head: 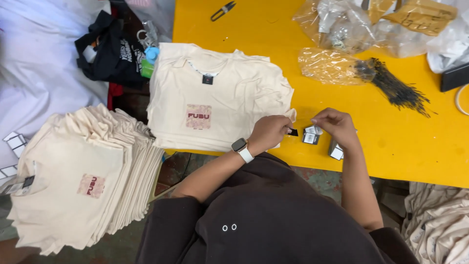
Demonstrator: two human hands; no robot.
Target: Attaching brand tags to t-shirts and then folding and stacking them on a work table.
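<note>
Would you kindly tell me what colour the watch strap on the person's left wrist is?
White, on the watch by the left hand; the head view shows it best.

two shirt stacks (215,98), perhaps three tags (310,135).

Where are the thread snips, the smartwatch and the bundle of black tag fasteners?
thread snips (223,10), head view, on the crossed blades.
smartwatch (239,145), head view, on its face.
bundle of black tag fasteners (395,88), head view, mid-bundle.
</note>
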